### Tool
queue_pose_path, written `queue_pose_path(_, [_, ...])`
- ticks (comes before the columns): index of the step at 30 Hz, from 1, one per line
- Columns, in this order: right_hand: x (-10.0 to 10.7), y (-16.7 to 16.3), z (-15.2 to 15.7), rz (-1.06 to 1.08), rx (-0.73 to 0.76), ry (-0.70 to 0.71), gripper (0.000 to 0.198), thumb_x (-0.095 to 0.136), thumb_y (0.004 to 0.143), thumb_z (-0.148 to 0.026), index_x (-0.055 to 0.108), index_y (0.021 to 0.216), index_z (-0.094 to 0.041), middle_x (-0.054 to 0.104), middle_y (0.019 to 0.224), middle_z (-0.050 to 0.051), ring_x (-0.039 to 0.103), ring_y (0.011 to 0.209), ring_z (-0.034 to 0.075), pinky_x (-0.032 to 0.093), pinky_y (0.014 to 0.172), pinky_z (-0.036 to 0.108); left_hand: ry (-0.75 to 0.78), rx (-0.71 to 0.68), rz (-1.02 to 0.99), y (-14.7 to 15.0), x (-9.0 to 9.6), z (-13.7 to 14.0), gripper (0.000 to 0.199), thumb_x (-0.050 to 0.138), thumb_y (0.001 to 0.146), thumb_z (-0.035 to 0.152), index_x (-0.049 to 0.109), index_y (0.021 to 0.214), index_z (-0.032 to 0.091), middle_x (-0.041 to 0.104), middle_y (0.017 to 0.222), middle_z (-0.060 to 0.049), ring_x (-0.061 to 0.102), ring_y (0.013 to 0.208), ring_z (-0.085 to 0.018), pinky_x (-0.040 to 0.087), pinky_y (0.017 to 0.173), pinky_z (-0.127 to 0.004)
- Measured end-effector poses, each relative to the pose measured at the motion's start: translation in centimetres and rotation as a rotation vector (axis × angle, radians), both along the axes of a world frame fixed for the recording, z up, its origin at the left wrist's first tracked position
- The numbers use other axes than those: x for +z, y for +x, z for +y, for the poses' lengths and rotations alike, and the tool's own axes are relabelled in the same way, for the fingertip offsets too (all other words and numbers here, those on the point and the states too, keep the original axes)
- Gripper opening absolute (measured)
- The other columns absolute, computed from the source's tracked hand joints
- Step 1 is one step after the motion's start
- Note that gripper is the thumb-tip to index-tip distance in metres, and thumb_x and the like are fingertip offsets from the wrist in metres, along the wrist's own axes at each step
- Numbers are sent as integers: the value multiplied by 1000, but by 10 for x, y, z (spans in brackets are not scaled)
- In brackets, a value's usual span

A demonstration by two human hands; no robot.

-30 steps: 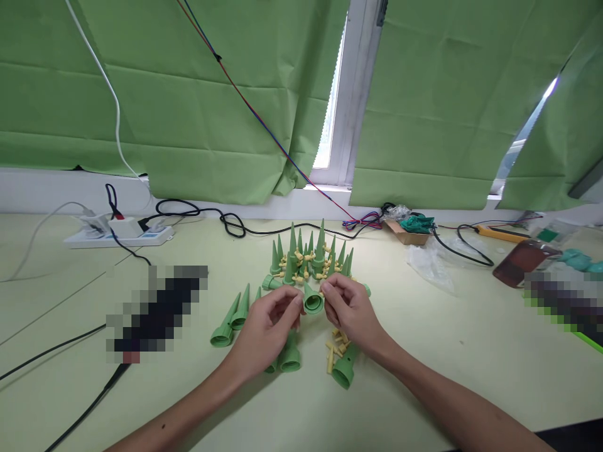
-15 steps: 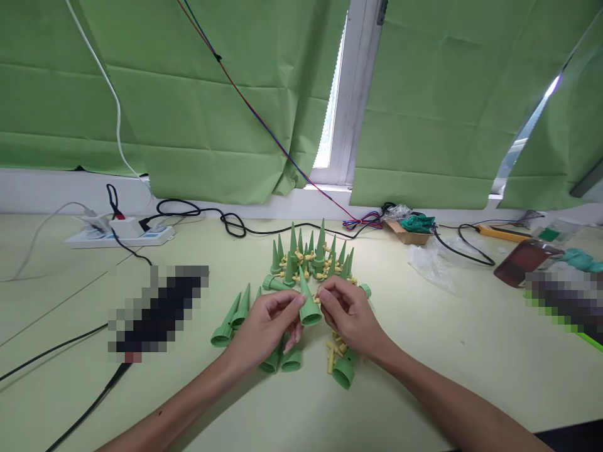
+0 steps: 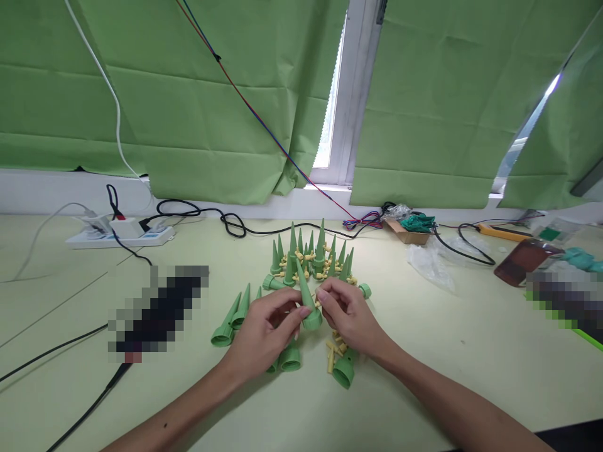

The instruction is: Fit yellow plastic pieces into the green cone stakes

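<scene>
My left hand (image 3: 271, 323) is closed on a green plastic watering spike (image 3: 307, 300), its point up and tilted a little left. Against the spike's right side, my right hand (image 3: 346, 311) pinches a small yellow valve (image 3: 317, 304), mostly hidden by the fingers. Whether the valve sits in the spike's hole I cannot tell. Below the right hand lie loose yellow valves (image 3: 330, 356) beside a green spike (image 3: 344, 370) with its wide end toward me. More green spikes (image 3: 241, 309) lean to the left of and under my left hand.
Several upright spikes with yellow valves (image 3: 320, 251) stand behind my hands. A power strip (image 3: 122, 236) is at the back left, with black cables running along the wall. A small cardboard box (image 3: 406, 233), plastic bags (image 3: 431, 267) and a reddish-brown bottle (image 3: 525, 260) lie on the right.
My left hand has turned the spike, so its open base now faces down more than toward me. The left thumb has slid lower, near the collar. My right hand has barely moved.
</scene>
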State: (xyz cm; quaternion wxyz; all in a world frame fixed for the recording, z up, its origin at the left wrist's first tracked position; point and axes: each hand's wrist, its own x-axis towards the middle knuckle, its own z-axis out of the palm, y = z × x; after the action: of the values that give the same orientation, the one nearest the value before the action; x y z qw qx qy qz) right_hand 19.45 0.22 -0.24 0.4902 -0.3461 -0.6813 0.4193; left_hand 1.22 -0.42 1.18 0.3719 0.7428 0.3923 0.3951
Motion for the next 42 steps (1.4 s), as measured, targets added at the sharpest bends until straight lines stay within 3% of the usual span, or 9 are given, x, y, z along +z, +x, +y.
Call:
queue_pose_path(4, [0,0,1,6,13,-14,30,48,98,-39,45,76,-19,33,56,-8,28,48,8,22,47,23,274,37,116,-2,-5,0,24,54,95,26,51,72,19,47,67,3,45,60,-11,37,55,-22])
queue_pose_path(9, [-2,0,3,17,34,-43,30,49,98,-40,46,76,-20,33,53,-9,27,46,8,21,46,23,508,-4,131,-4,-9,3,7,54,94,14,59,91,19,58,87,-2,53,72,-11,43,63,-21])
queue_pose_path(16, [-7,-1,6,47,59,-95,32,51,97,-42,47,75,-19,31,53,-9,25,44,7,20,44,22,635,-85,188,-8,-15,3,36,49,94,4,58,122,24,59,108,-7,60,89,-14,49,73,-21])
queue_pose_path(21, [-8,-2,7,80,48,-123,34,53,96,-44,47,74,-20,31,54,-9,24,43,6,20,43,22,593,-71,212,-8,-13,2,42,47,95,5,56,129,29,58,112,-7,61,90,-14,50,72,-22])
queue_pose_path(31, [-5,-6,4,126,-11,-140,35,55,94,-48,47,75,-20,31,49,-10,27,42,7,19,42,22,463,25,153,-1,-10,-4,27,40,100,16,58,117,23,59,112,-7,59,99,-17,48,84,-27])
queue_pose_path(36, [-5,-6,4,162,-86,-120,36,58,92,-49,50,74,-19,37,54,-8,32,44,6,25,41,20,348,129,94,0,-7,-3,17,40,101,26,55,100,21,57,91,-3,56,77,-15,45,70,-26])
queue_pose_path(39, [-4,-6,4,176,-131,-124,36,58,92,-50,51,75,-19,39,54,-7,33,45,7,27,40,20,320,170,159,1,-4,-2,29,41,100,32,51,76,20,50,71,1,48,65,-14,39,63,-26])
queue_pose_path(42, [-2,-6,3,200,-150,-94,35,57,93,-49,52,76,-19,40,55,-6,35,46,8,29,41,20,257,165,203,3,-2,-2,39,39,100,37,51,68,19,51,64,1,47,62,-15,36,61,-27])
